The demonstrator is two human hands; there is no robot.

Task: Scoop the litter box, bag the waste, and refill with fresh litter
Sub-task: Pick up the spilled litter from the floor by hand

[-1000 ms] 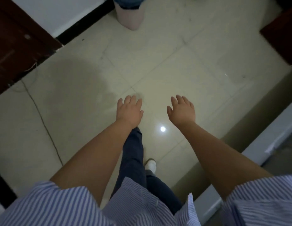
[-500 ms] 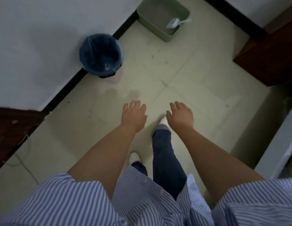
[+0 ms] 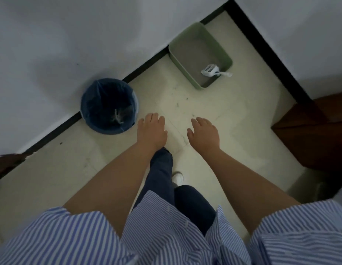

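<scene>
Green litter box (image 3: 222,52) tucked in the corner at about 1 o'clock, long axis running from 11 to 5, near short end aimed down toward 5. Grey litter (image 3: 195,56) inside. White slotted scoop (image 3: 211,69) lying in the near end of the box, head in the litter toward 9, handle poking over the rim toward 3, so roughly crosswise to the box. Both hands out front, palms down, holding nothing, fingers loose and a bit spread, apart from each other: left hand (image 3: 152,131) around centre, right hand (image 3: 203,133) just to its 3 o'clock. Box and scoop well apart from both, up at 1 o'clock from the right hand. Bin with a blue bag (image 3: 109,106) against the wall at 9 o'clock, near the left hand, not touching. Pale tiled floor (image 3: 233,115) underneath.
</scene>
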